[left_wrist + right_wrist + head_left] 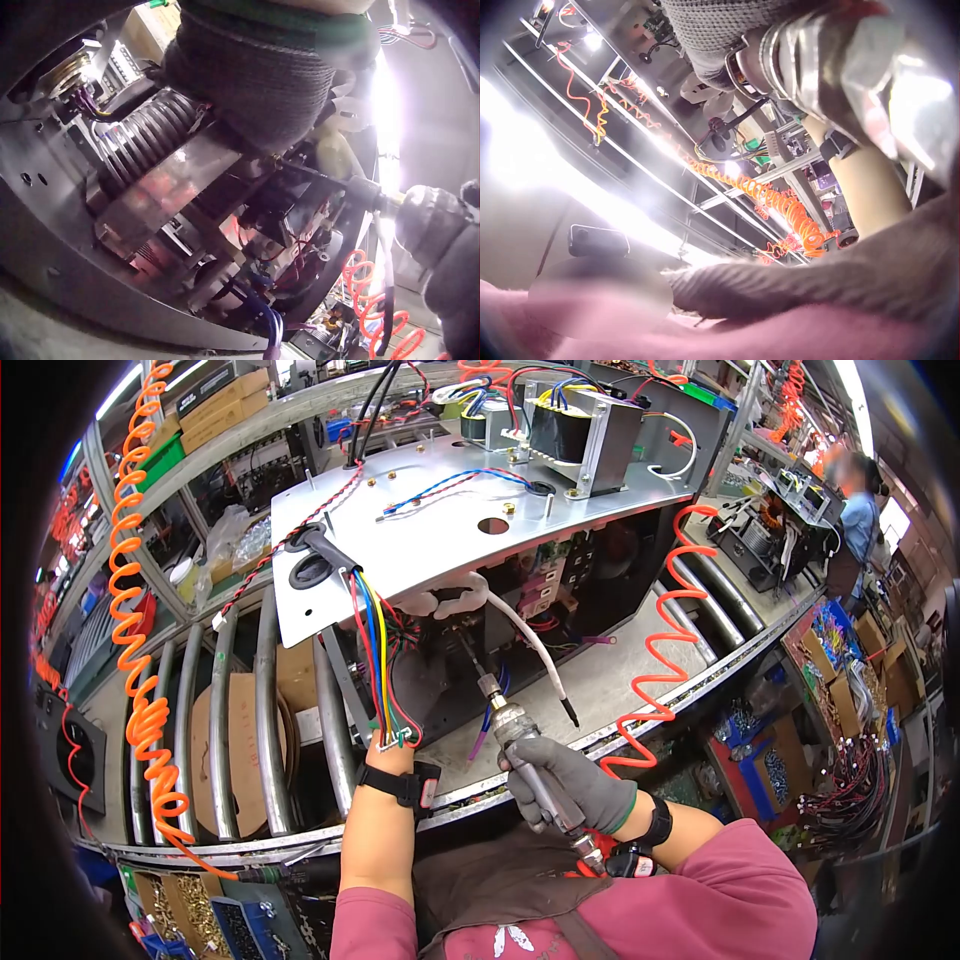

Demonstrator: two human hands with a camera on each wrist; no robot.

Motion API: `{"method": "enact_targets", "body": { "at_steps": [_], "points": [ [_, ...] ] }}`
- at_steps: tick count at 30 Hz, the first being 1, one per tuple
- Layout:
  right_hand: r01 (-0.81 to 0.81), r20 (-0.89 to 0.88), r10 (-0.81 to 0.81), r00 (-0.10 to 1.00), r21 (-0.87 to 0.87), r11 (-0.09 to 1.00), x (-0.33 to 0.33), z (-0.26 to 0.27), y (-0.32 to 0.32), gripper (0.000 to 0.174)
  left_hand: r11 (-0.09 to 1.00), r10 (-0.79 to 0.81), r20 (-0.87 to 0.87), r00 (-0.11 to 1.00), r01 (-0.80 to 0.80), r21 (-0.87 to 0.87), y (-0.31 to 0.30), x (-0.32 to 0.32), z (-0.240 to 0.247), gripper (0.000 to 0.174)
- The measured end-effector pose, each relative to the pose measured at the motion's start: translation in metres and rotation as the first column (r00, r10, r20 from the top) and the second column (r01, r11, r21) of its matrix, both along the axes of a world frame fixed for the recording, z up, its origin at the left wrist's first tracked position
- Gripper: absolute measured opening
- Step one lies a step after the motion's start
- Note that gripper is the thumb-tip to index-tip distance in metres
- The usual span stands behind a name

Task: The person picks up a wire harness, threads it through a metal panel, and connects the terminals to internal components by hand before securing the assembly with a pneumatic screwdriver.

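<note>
In the head view the gloved right hand (570, 785) grips a metal air screwdriver (540, 770), its long bit pointing into the housing beneath a metal plate (430, 520). The left forearm reaches under that plate, behind a bundle of coloured wires (378, 640); the hand is hidden there. In the left wrist view the gloved left hand (255, 82) is inside the housing beside a coil (146, 135), its fingertips hidden. The driver's bit (319, 174) ends close beside that hand. The right wrist view shows the right glove (712, 37) around the driver's body (810, 67).
A transformer (575, 435) stands on the plate. Orange coiled hoses (130, 590) hang left and right. Metal rollers (270, 710) lie left of the housing. A white cable (530, 640) hangs in front of the opening. Screw bins (190, 910) stand lower left, more bins (770, 760) right.
</note>
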State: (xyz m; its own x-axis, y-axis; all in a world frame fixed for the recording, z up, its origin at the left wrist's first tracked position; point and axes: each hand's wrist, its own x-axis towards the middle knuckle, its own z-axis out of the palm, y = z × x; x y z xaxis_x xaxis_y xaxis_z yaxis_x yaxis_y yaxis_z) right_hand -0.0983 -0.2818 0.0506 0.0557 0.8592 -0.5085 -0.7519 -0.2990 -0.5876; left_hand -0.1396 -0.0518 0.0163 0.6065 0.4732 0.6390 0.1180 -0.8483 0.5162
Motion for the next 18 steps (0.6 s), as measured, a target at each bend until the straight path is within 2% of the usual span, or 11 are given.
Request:
{"method": "enact_targets", "body": {
  "at_steps": [1, 2, 4, 5, 7, 8, 10, 11, 14, 15, 18],
  "points": [
    [-0.023, 0.007, 0.023, 1.000, -0.015, 1.000, 0.001, -0.002, 0.000, 0.030, 0.997, 0.015, -0.052, 0.999, -0.019, -0.074, -0.002, 0.000, 0.002, 0.038],
    [-0.020, 0.006, 0.020, 1.000, -0.014, 1.000, 0.000, -0.002, -0.001, 0.030, 0.997, 0.013, -0.053, 0.999, -0.017, -0.073, 0.000, 0.000, 0.001, 0.038],
    [0.017, -0.056, -0.013, 0.998, 0.066, 0.998, -0.001, 0.001, -0.002, 0.031, 0.990, -0.132, 0.084, 0.988, 0.135, -0.031, 0.007, 0.000, -0.004, 0.040],
    [0.014, -0.058, -0.010, 0.998, 0.065, 0.998, -0.001, 0.002, -0.002, 0.031, 0.991, -0.130, 0.083, 0.988, 0.133, -0.032, 0.001, -0.003, 0.008, 0.040],
    [0.007, -0.040, -0.005, 0.999, 0.049, 0.999, -0.002, 0.003, -0.001, 0.032, 0.926, -0.115, -0.141, 0.983, 0.055, -0.373, -0.011, -0.011, 0.031, 0.039],
    [0.005, -0.044, -0.003, 0.999, 0.047, 0.999, -0.002, 0.004, -0.001, 0.032, 0.926, -0.113, -0.145, 0.983, 0.052, -0.375, -0.008, -0.008, 0.025, 0.039],
    [0.004, 0.102, 0.001, 0.995, -0.043, 0.999, -0.002, 0.007, -0.001, 0.032, 0.999, -0.027, 0.004, 1.000, 0.027, -0.041, -0.002, -0.002, 0.014, 0.039],
    [0.004, 0.112, 0.002, 0.994, -0.054, 0.999, -0.002, 0.009, -0.001, 0.031, 1.000, 0.008, 0.000, 1.000, -0.008, 0.020, -0.003, -0.003, 0.013, 0.038],
    [-0.023, 0.116, 0.029, 0.993, -0.055, 0.998, 0.001, 0.007, -0.001, 0.031, 0.994, 0.028, -0.066, 0.997, -0.034, -0.100, -0.008, -0.006, 0.014, 0.038],
    [-0.028, 0.121, 0.035, 0.992, -0.055, 0.998, 0.001, 0.010, 0.000, 0.031, 0.996, 0.069, -0.074, 0.995, -0.072, -0.042, 0.000, -0.001, -0.003, 0.038],
    [-0.010, 0.096, 0.017, 0.995, -0.071, 0.997, 0.001, 0.017, 0.001, 0.029, 0.990, 0.139, -0.054, 0.989, -0.140, -0.016, -0.004, 0.004, -0.001, 0.039]
  ]
}}
